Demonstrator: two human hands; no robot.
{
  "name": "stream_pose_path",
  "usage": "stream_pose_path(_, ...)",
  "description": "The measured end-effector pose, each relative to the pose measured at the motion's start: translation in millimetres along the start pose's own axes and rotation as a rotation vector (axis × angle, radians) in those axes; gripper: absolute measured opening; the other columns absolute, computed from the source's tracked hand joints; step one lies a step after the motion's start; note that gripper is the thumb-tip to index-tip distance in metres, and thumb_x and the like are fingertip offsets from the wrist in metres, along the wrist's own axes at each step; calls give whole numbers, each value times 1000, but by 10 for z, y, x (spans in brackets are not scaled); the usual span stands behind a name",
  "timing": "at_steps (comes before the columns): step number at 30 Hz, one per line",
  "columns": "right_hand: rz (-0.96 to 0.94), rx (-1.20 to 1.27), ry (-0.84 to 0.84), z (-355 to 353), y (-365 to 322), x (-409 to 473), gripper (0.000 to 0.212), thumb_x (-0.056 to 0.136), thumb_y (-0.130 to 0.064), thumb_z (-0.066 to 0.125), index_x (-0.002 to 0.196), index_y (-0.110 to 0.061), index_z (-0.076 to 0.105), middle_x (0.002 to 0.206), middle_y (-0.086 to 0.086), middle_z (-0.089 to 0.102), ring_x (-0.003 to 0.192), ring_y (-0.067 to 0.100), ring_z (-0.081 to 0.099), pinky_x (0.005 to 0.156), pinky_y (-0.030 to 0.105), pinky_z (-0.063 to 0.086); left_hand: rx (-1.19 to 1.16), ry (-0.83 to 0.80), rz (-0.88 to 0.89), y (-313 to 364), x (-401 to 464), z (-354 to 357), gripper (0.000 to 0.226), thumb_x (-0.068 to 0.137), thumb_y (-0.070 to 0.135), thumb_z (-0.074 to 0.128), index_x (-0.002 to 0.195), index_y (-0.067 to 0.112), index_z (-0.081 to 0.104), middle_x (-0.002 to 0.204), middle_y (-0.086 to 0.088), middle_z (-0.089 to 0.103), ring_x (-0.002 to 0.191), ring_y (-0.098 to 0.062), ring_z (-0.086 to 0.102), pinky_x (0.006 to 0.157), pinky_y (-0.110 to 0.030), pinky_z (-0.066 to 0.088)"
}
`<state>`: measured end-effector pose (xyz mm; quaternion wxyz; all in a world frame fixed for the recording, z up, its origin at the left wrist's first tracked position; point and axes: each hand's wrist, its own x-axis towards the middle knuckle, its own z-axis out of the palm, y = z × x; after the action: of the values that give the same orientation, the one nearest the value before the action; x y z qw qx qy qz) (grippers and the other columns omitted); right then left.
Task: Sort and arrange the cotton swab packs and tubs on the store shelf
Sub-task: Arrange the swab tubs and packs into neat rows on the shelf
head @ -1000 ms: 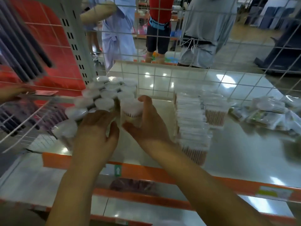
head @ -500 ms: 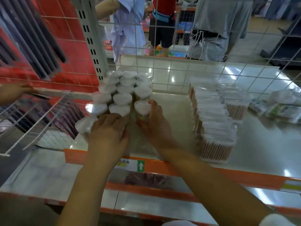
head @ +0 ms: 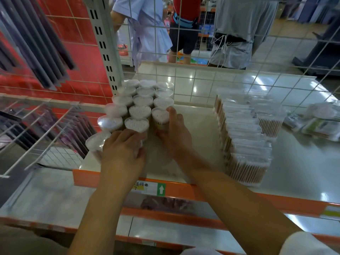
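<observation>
Gripping the front heart-shaped tub point(head: 160, 117) of the right-hand row, my right hand point(head: 176, 137) wraps its side with the thumb up along the lid, the tub standing upright on the shelf point(head: 202, 126) at about 11 o'clock from that hand. My left hand point(head: 122, 150) lies palm-down, fingers curled over the nearest tubs at the front of the cluster of tubs point(head: 139, 100), which runs in three rows toward 12 o'clock against the wire grid point(head: 184, 76). At 3 o'clock, well apart, stands the row of swab packs point(head: 242, 137), with loose packets point(head: 316, 122) beyond.
</observation>
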<state>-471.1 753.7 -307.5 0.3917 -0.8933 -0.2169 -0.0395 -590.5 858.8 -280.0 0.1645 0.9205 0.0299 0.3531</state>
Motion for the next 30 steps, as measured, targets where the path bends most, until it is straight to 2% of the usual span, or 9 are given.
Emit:
stream_pose_path(3, 5, -4, 0, 5, 6, 5, 70, 83, -33, 65, 139, -22, 24, 124, 10, 41, 104, 27, 53, 72, 31, 40, -9, -5, 1, -5, -1, -11, 31, 72, 15, 47, 87, 3, 71, 85, -13, 67, 77, -35, 60, 70, -41, 50)
stream_pose_path(10, 7, -7, 8, 20, 1, 29, 70, 81, -34, 67, 136, -23, 25, 120, 8, 42, 102, 26, 52, 72, 35, 45, -21, -28, -21, -16, -2, -22, 31, 72, 18, 48, 87, 3, 71, 86, -12, 67, 80, -33, 58, 72, -38, 48)
stream_pose_path(16, 0, -35, -15, -16, -14, 51, 72, 79, -34, 69, 136, -23, 26, 121, 9, 43, 103, 28, 53, 79, 41, 49, -20, -73, -35, -1, 24, -54, 31, 69, 17, 50, 86, 2, 70, 88, -15, 68, 80, -34, 61, 74, -36, 47)
stream_pose_path(19, -10, -63, -23, -25, -7, 44, 76, 76, -38, 71, 135, -23, 26, 121, 9, 43, 105, 29, 51, 82, 43, 47, -8, -114, -71, -1, 18, -61, 31, 67, 15, 55, 92, 1, 70, 94, -17, 68, 87, -36, 61, 80, -34, 41)
stream_pose_path(23, -13, -124, 14, -82, 2, -6, 76, 79, -48, 65, 139, -24, 24, 126, 9, 40, 110, 28, 45, 86, 41, 41, -4, -142, -78, 12, 50, -56, 44, 72, 28, 45, 98, 1, 68, 98, -16, 67, 91, -37, 61, 83, -36, 42)
stream_pose_path(26, -56, -159, 28, -220, -32, -82, 71, 81, -36, 64, 139, -21, 27, 127, 9, 39, 111, 28, 43, 86, 39, 41, 28, -127, -36, 88, 100, -16, 42, 75, 27, 44, 97, 0, 68, 95, -17, 67, 89, -35, 61, 79, -40, 46)
stream_pose_path(30, -115, -101, -4, -486, -128, -218, 60, 81, -22, 62, 135, -15, 36, 124, 11, 41, 111, 28, 44, 88, 41, 44, 58, -28, 13, 300, 197, 44, 38, 74, 27, 48, 90, -1, 68, 87, -20, 67, 86, -27, 53, 73, -32, 42)
